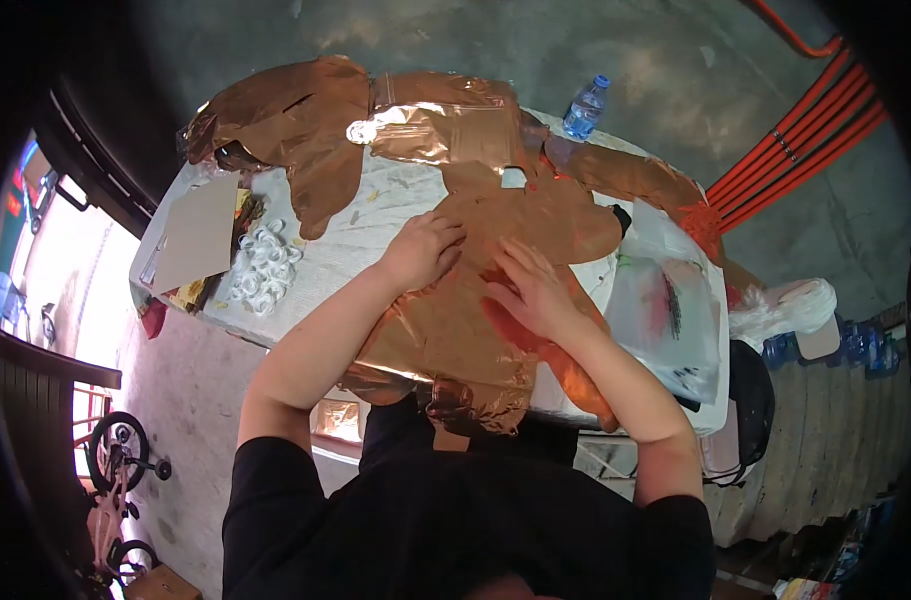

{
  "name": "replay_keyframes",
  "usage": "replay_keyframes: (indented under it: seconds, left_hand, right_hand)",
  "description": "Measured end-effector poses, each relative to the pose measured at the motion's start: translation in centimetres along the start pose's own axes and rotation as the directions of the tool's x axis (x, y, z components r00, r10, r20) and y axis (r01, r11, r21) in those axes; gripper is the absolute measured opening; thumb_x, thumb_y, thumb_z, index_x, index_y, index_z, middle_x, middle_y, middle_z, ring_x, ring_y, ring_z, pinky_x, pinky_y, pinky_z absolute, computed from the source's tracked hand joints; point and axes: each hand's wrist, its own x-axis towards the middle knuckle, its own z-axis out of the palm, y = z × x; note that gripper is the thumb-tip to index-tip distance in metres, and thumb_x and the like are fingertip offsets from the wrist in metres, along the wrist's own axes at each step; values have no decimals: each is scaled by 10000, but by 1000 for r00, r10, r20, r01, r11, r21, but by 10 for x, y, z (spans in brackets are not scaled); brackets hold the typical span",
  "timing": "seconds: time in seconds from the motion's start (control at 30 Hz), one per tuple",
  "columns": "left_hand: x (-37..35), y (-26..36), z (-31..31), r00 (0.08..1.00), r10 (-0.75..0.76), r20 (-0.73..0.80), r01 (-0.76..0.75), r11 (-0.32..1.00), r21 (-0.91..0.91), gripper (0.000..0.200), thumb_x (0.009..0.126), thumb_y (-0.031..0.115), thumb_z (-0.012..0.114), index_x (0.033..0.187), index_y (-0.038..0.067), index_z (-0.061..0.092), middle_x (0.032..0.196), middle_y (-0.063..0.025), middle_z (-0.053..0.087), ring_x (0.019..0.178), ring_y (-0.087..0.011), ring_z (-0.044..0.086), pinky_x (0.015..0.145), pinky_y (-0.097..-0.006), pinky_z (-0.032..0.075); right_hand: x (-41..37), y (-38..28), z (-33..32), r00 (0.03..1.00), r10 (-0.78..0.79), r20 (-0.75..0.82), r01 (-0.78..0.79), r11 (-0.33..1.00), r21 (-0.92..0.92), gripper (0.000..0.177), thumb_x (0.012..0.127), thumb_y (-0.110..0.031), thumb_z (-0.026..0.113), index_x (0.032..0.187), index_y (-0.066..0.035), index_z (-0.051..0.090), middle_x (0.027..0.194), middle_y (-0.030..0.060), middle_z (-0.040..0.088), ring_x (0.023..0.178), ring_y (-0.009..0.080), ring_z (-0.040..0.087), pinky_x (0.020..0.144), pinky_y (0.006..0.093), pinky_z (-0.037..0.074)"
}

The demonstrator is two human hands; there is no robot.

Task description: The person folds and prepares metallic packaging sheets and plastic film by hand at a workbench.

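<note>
A large copper-coloured foil piece (pixel 456 330) lies spread over the middle of the table and hangs over its near edge. It is flat and creased, with rounded lobes, like a deflated foil balloon. My left hand (pixel 423 252) rests on its upper left part, the fingers bent and closed on the foil. To the right, my right hand (pixel 536 292) lies on the same foil with fingers stretched out and thumb apart. A reddish reflection shows beneath that palm. More copper foil (pixel 321 120) covers the far side of the table.
White ring-like coils (pixel 263 268) and a grey-beige card (pixel 196 238) lie at left. A water bottle (pixel 586 107) stands at the far edge. Clear plastic bags (pixel 666 320) lie at right. Beyond the table are orange-red poles (pixel 791 145) and a bicycle (pixel 116 490) on the floor.
</note>
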Motion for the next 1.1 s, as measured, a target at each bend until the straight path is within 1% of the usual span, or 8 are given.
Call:
replay_keyframes:
  seconds: [0.07,0.1,0.17,0.43,0.83,0.97,1.03,1.1]
  left_hand:
    - [2,1,-3,1000,3,13,-3,1000,11,353,775,74,595,1122,12,572,1082,-133,597,1048,-313,528,902,-391,429]
    - [2,2,-5,998,-55,21,55,998,-34,353,789,86,588,1134,22,559,1053,-135,598,1022,-314,531,895,-396,425]
    - [2,1,-4,993,-116,34,119,990,-77,352,802,98,582,1146,33,546,1024,-136,600,996,-315,534,888,-400,420]
    - [4,4,-9,950,-313,2,291,880,-374,527,768,-43,540,1280,12,424,1007,-189,570,967,-348,550,844,-389,450]
    - [1,-1,-4,960,-260,-104,217,926,-310,427,817,-47,537,1234,15,470,1251,-177,479,1090,-302,538,901,-331,457]
    - [3,1,-9,956,-281,-82,244,920,-306,343,818,-34,552,1159,-10,526,1250,-163,488,1072,-297,549,888,-325,467]
    - [4,3,-10,931,-359,65,358,865,-350,311,823,-14,564,1134,-11,552,1252,-147,497,1045,-301,565,872,-333,478]
    - [2,1,-8,954,-299,17,289,906,-310,308,822,-1,572,1130,-6,559,1249,-148,502,1033,-310,570,864,-341,482]
  right_hand:
    - [13,11,21,995,91,-29,-94,986,-134,597,880,-404,530,1340,-43,407,1439,180,318,1356,355,246,1104,491,172]
    - [18,10,24,995,93,-35,-97,987,-131,597,880,-404,530,1340,-43,407,1439,180,318,1356,355,246,1104,491,172]
    - [25,8,30,988,104,117,-78,975,-209,726,883,-444,512,1428,-37,258,1503,175,190,1405,325,135,1125,492,71]
    - [32,-2,31,981,6,194,32,981,-191,743,894,-514,458,1438,-55,245,1506,164,189,1407,319,128,1127,494,74]
    - [39,-4,31,980,-8,199,49,978,-203,733,897,-518,449,1433,-54,262,1506,157,199,1409,301,135,1129,484,69]
    - [40,-3,30,977,6,214,39,978,-206,732,890,-512,463,1421,-40,287,1501,164,207,1407,302,145,1128,487,64]
    - [40,0,29,975,-9,220,54,978,-199,736,886,-513,467,1420,-38,289,1500,167,207,1408,298,143,1128,486,62]
    - [39,4,28,974,-21,225,66,979,-194,740,883,-514,472,1419,-37,291,1499,170,208,1409,294,141,1129,485,61]
